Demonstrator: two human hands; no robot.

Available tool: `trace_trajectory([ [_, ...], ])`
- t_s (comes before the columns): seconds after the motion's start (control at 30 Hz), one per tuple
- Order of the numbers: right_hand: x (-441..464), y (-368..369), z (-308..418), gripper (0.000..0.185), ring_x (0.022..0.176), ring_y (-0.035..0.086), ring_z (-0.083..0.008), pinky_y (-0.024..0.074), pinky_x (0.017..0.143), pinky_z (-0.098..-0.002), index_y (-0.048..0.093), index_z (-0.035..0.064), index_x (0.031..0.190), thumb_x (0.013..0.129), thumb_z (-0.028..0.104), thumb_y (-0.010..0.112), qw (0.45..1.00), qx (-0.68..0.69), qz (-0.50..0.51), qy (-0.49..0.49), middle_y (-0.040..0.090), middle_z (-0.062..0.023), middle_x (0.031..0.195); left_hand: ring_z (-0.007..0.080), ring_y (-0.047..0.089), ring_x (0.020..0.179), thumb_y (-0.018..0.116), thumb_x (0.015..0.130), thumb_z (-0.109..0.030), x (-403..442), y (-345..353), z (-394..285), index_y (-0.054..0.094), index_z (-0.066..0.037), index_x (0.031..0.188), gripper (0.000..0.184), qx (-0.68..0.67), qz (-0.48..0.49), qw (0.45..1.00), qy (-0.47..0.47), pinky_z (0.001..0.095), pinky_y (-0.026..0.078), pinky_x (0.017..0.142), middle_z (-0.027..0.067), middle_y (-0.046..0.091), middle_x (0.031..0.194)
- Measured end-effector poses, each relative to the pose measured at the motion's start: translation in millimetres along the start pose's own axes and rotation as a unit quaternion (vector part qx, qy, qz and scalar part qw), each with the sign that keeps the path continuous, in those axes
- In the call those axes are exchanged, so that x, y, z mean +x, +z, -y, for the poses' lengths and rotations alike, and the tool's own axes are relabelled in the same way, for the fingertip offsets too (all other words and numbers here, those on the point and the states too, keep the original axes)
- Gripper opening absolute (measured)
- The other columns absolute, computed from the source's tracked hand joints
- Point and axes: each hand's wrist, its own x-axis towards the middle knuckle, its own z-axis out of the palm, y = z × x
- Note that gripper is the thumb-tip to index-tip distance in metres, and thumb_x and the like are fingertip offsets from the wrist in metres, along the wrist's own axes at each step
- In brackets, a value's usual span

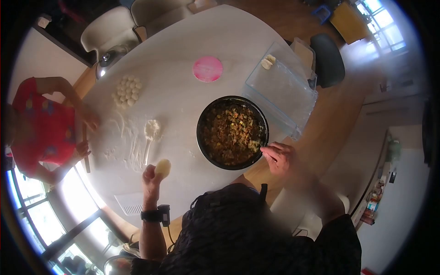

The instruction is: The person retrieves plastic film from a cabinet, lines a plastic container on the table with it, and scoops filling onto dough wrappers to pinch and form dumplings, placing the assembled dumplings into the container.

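A round, pale dough wrapper (162, 168) is held in my left hand (150, 176), over the near part of the table. My right hand (277, 157) is at the right rim of a black bowl (200, 140), its fingers pinched together; whatever they hold is too small to make out. Chopped filling (231, 133) with green, orange and yellow bits fills the bowl. Left of the bowl, a white spoon (146, 151) lies with its head in a small heap of flour (152, 128).
Dough pieces (127, 91) cluster at the left. A pink disc (207, 69) lies beyond the bowl. A clear tray (259, 97) at the right holds a few dumplings (267, 62). Across the left edge, a person in red (46, 121) holds a rolling pin (85, 149). Chairs (110, 32) stand behind.
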Motion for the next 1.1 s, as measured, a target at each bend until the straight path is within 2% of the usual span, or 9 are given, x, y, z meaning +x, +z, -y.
trace_trajectory([
  [0.07,-4,6,6,0.013,0.078,0.069,-0.0329,0.0571,0.069,-0.0391,0.071,0.0036,0.103,0.091,0.006,0.067,0.999,0.043,0.022,0.011,0.07,-0.0115,0.089,0.0218,0.066,0.103,0.056,0.085,0.003,-7,8,-14,0.062,0.001,0.118,0.033,-0.158,0.021,0.987,-0.028,0.0379,0.052,0.098,0.0103,0.069,0.11],
  [0.17,-6,13,14,0.016,0.075,0.071,-0.0276,0.0573,0.067,-0.0361,0.071,-0.0002,0.104,0.097,0.012,0.065,0.99,0.136,0.027,0.038,0.072,-0.0107,0.087,0.0265,0.064,0.115,0.051,0.087,0.001,-17,34,-44,0.057,0.004,0.126,0.04,-0.257,0.046,0.963,-0.068,0.0409,0.05,0.103,0.0157,0.065,0.122],
  [0.2,-9,19,12,0.019,0.075,0.071,-0.0256,0.0577,0.067,-0.0351,0.071,-0.0014,0.105,0.099,0.015,0.064,0.968,0.223,0.023,0.11,0.072,-0.0104,0.086,0.0276,0.062,0.118,0.05,0.087,0.0,-19,39,-42,0.056,0.005,0.129,0.042,-0.259,0.048,0.962,-0.074,0.0416,0.049,0.105,0.0169,0.064,0.125],
  [0.27,-13,32,7,0.025,0.074,0.072,-0.0216,0.0584,0.067,-0.0331,0.071,-0.0037,0.107,0.102,0.019,0.062,0.887,0.389,0.013,0.247,0.072,-0.0097,0.085,0.0298,0.06,0.122,0.048,0.089,-0.002,-21,47,-42,0.052,0.006,0.135,0.047,-0.259,0.055,0.96,-0.085,0.0431,0.048,0.107,0.0192,0.061,0.131],
  [0.4,-8,28,-9,0.027,0.074,0.07,-0.021,0.0609,0.068,-0.0338,0.07,-0.0035,0.111,0.102,0.021,0.061,0.727,0.542,-0.003,0.422,0.07,-0.0111,0.086,0.0305,0.06,0.123,0.048,0.091,-0.005,-20,62,-52,0.05,0.006,0.139,0.05,-0.308,0.092,0.94,-0.117,0.0433,0.047,0.108,0.0196,0.061,0.132],
  [0.67,-7,17,-20,0.03,0.075,0.07,-0.0233,0.0606,0.07,-0.0367,0.067,-0.0036,0.116,0.103,0.022,0.061,0.697,0.613,-0.07,0.366,0.07,-0.012,0.09,0.0331,0.056,0.13,0.051,0.099,-0.014,-12,96,-63,0.049,-0.003,0.144,0.047,-0.373,0.096,0.904,-0.187,0.0504,0.043,0.113,0.0158,0.059,0.139],
  [0.77,-4,7,-26,0.031,0.075,0.071,-0.0242,0.0606,0.071,-0.0371,0.067,-0.0039,0.118,0.102,0.022,0.062,0.694,0.632,-0.089,0.333,0.07,-0.0128,0.091,0.0321,0.055,0.132,0.052,0.098,-0.015,-13,124,-84,0.046,-0.001,0.146,0.05,-0.367,0.17,0.897,-0.182,0.0484,0.044,0.112,0.0163,0.055,0.144],
  [0.93,1,-9,-23,0.032,0.077,0.071,-0.0263,0.0605,0.071,-0.0389,0.065,-0.0052,0.119,0.101,0.021,0.064,0.676,0.674,-0.11,0.276,0.071,-0.0136,0.091,0.0348,0.052,0.135,0.047,0.094,-0.005,-12,160,-107,0.041,0.006,0.147,0.054,-0.306,0.241,0.901,-0.191,0.0491,0.041,0.117,0.0209,0.052,0.146],
  [1.1,10,-20,0,0.029,0.084,0.072,-0.0268,0.0615,0.078,-0.0406,0.067,-0.0042,0.119,0.102,0.019,0.064,0.697,0.686,-0.099,0.182,0.072,-0.0149,0.096,0.0341,0.052,0.135,0.045,0.091,-0.001,-5,183,-111,0.04,0.004,0.149,0.058,-0.307,0.282,0.887,-0.199,0.0484,0.04,0.117,0.0203,0.052,0.146],
])
